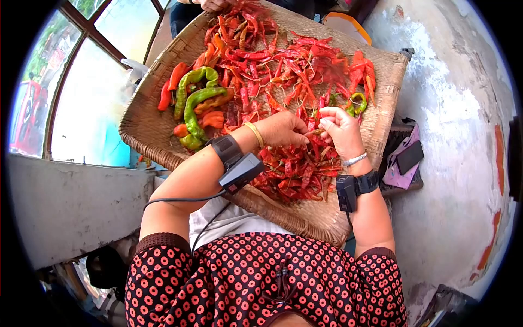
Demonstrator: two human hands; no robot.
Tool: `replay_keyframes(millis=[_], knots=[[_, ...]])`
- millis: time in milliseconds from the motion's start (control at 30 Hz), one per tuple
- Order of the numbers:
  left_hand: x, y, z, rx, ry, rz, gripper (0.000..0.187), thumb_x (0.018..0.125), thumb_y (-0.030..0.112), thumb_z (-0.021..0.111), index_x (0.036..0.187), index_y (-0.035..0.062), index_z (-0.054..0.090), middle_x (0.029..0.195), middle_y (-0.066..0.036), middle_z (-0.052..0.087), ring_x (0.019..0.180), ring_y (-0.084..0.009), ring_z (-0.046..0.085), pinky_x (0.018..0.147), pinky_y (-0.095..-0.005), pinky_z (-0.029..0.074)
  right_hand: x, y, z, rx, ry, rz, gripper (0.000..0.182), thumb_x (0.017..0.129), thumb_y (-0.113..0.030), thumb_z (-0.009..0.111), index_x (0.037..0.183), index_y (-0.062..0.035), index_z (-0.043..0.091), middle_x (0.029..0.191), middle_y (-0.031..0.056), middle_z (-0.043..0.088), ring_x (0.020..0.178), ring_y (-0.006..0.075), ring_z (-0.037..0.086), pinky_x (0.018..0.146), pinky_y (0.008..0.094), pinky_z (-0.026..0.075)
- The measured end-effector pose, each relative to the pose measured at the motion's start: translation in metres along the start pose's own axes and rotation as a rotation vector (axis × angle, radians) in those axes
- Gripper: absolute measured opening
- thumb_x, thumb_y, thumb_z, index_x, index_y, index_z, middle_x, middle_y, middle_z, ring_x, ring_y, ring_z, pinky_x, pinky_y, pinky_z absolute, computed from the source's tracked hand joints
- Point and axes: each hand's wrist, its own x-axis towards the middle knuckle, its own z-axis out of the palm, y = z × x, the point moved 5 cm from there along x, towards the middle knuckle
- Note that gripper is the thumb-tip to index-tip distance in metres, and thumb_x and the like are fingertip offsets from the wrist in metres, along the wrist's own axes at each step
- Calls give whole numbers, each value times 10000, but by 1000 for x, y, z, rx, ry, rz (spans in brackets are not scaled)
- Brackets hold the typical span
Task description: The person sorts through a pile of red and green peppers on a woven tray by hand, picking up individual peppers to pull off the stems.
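A wide woven basket tray point(143, 143) rests across my lap, holding a heap of red chili peppers point(305, 60), many of them wrinkled. Over the heap, slightly right of the tray's middle, my left hand point(280, 129) is closed with its fingertips on a small reddish-brown chili pepper point(315, 132). Facing it, my right hand point(342, 131) is pinched close to the same pepper; whatever lies between its fingertips is too small to make out. Long green peppers point(190, 113) and plump orange-red peppers lie on the tray's left side. A curled green pepper point(358, 103) sits beyond my right hand.
Another person's hand point(215, 4) is at the tray's far edge. A window point(90, 82) and low wall stand on the left. To the right are a worn plaster wall point(452, 109) and a dark phone point(409, 157) on pink cloth. Wrist devices with cables sit on both my forearms.
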Motion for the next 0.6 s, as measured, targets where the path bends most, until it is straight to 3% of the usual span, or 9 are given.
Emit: replay_keyframes(millis=[100, 167, 200, 233, 300, 333, 367, 500, 600], knots=[[-7, -2, -14, -230, -11, -216, 155, 828, 185, 586, 869, 39, 622, 659, 14, 594, 568, -42, 529, 496, -201, 439, 3, -4, -9, -105, 113, -109, 175, 809, -104, 589, 962, -18, 583, 746, 47, 609, 620, 111, 582, 565, 233, 479], [-9, -6, -38, -233, 153, -161, 157, 837, 191, 574, 852, 45, 628, 650, 22, 589, 553, -42, 521, 488, -204, 436, 7, -1, -22, -493, 214, -303, 209, 773, -129, 623, 948, -21, 586, 748, 92, 618, 645, 165, 602, 592, 273, 482], [-13, -5, -52, -329, 302, -177, 166, 848, 201, 561, 883, 51, 621, 686, 19, 596, 560, -44, 521, 492, -203, 435, 7, -1, -24, -603, 196, -280, 276, 750, -226, 639, 938, -31, 589, 780, 130, 618, 695, 248, 609, 630, 338, 482], [-17, -5, -65, -425, 450, -190, 177, 858, 212, 548, 914, 57, 614, 722, 16, 603, 567, -46, 520, 496, -203, 434, 6, -1, -23, -602, 195, -280, 276, 750, -226, 639, 938, -31, 589, 780, 130, 618, 695, 248, 609, 630, 338, 482], [-24, -7, -89, -856, 784, 77, 243, 883, 238, 513, 1033, 50, 549, 814, 1, 587, 605, -53, 531, 509, -194, 435, 5, 0, -17, -948, 153, -274, 329, 746, -327, 629, 908, -43, 593, 799, 136, 619, 722, 296, 603, 653, 390, 475], [-24, -21, -99, -895, 885, 73, 442, 870, 266, 529, 1162, -42, 405, 1010, -110, 550, 654, -95, 561, 543, -210, 456, 4, -2, -12, -1038, 101, -142, 383, 730, -406, 618, 878, -53, 594, 818, 141, 620, 761, 322, 596, 674, 423, 469], [-25, -34, -104, -931, 955, 66, 453, 872, 268, 521, 1180, -38, 393, 985, -107, 554, 642, -101, 564, 519, -211, 449, 2, -8, -9, -1039, 102, -144, 383, 730, -406, 618, 878, -53, 594, 818, 141, 620, 761, 322, 596, 674, 423, 469], [-23, -33, -90, -679, 813, -133, 468, 866, 242, 519, 1238, -17, 401, 1017, -95, 568, 613, -100, 564, 530, -211, 456, 3, -1, -5, -1331, -14, -6, 342, 724, -398, 621, 860, -84, 600, 807, 140, 619, 777, 324, 597, 680, 418, 476], [-14, -16, -65, -464, 615, -93, 260, 842, 171, 571, 1054, 22, 572, 826, -15, 608, 632, -67, 548, 560, -210, 462, 5, 5, -8, -1278, -64, 1, 321, 734, -380, 611, 844, -79, 602, 779, 151, 613, 748, 335, 591, 658, 424, 467]])
